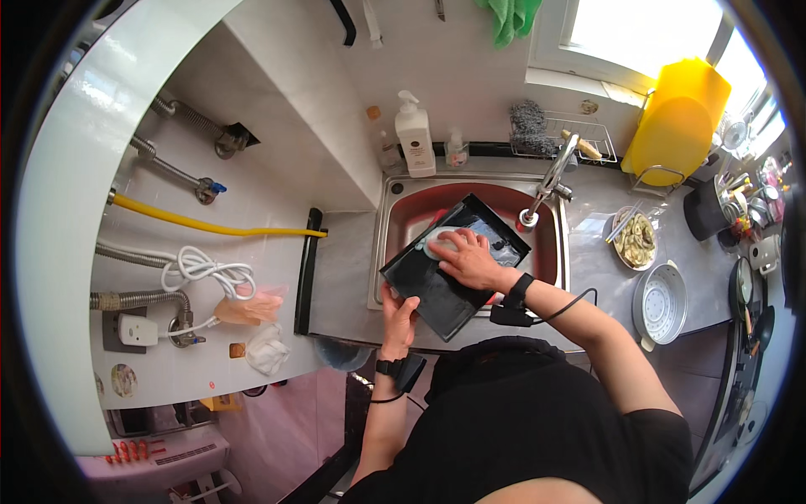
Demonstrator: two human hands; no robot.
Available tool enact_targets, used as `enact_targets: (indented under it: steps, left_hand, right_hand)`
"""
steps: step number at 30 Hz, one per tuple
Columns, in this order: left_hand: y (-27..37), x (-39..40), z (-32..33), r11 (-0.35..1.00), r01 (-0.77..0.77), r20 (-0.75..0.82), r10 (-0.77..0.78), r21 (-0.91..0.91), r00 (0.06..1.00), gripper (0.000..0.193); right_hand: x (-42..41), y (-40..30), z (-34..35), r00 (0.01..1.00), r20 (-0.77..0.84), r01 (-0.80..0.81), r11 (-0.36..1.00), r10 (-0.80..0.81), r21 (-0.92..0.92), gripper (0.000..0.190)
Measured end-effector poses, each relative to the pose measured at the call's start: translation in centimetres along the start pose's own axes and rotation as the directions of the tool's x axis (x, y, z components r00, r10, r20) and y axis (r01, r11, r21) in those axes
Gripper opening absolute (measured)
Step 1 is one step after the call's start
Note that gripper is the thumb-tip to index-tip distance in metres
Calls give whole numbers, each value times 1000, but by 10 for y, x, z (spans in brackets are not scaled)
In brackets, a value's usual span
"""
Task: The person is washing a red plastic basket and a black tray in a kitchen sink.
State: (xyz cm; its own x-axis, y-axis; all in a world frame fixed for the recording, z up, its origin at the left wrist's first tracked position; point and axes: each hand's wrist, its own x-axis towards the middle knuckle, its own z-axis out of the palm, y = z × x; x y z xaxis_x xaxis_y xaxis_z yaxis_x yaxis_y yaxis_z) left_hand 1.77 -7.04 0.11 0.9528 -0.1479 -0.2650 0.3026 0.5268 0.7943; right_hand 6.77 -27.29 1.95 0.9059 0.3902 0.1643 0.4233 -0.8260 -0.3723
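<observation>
A black rectangular tray [434, 302] with low raised sides lies tilted over the stainless steel sink [554, 268]. My left hand [397, 315] grips its near left edge, thumb on the outside and the other fingers partly hidden by the tray. Inside the tray, my right hand [469, 258] presses a pale scrubbing sponge [434, 242] against the bottom, which looks wet with some suds. The chrome faucet [551, 179] stands beyond the tray at the right. Part of a red item [439, 216] shows in the basin behind the tray; most of it is hidden.
Behind the sink stand a white pump bottle [415, 142], a small clear bottle [456, 150] and a wire rack [595, 135] with a grey scrubber. To the right are a plate of food [635, 239] with chopsticks, a steamer basket [660, 305] and yellow cutting boards [674, 126].
</observation>
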Motion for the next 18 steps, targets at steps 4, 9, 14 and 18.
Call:
enact_targets:
  steps: [4,9,14,18]
  left_hand:
    - [-5,2,-1,1000,21,101,-21,1,995,81]
    - [-3,2,6,999,-33,108,37,-36,993,86]
    - [-5,1,9,995,-102,127,98,24,987,72]
    - [-3,1,14,996,-87,147,81,35,986,73]
  right_hand:
    - [-1,-42,-6,965,51,251,961,-258,120,45]
    - [3,-50,-6,956,-99,282,958,-276,47,49]
    - [0,-53,-15,966,-72,250,967,-246,42,51]
    - [7,-57,-15,981,-70,185,982,-181,48,51]
